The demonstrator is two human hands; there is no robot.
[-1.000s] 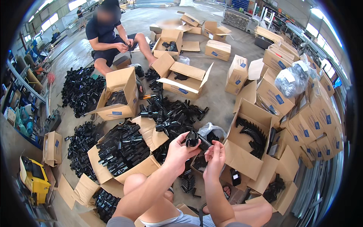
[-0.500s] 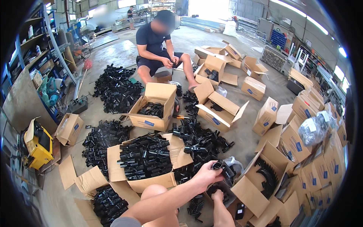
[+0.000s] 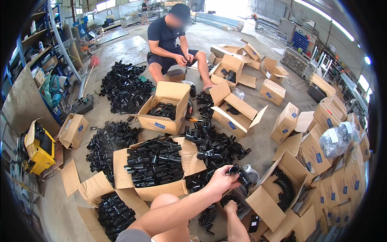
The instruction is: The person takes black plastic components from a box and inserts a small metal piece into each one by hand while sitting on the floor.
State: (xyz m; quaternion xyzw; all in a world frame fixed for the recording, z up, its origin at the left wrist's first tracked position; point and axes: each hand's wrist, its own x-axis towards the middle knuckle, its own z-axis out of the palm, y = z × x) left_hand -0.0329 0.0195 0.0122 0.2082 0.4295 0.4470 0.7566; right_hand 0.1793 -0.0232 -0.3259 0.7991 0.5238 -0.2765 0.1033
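My left hand (image 3: pixel 222 182) is closed around a black tubular fitting (image 3: pixel 244 178), its round open end facing up. Lower down, my right hand (image 3: pixel 231 207) dips into a small carton of black parts (image 3: pixel 229 198), fingers curled; what they grip is hidden. Beside it on the floor lies a short row of black fittings (image 3: pixel 207 218). An open carton (image 3: pixel 264 207) to the right has curved black parts (image 3: pixel 284 189) stacked along one side. Left of my forearm, a flattened-open carton (image 3: pixel 192 155) is piled with black fittings (image 3: pixel 155 165).
Loose heaps of black fittings (image 3: pixel 125 88) cover the floor ahead. Across from me a seated person (image 3: pixel 169 44) handles a small part behind an open carton (image 3: pixel 161 126). Stacked cartons (image 3: pixel 342 181) line the right; a yellow machine (image 3: pixel 40 151) stands at left.
My view has shifted slightly. The fitting in my left hand has tilted, its end turning more upward. My right hand stays at the small carton. The seated person's hands have moved a little.
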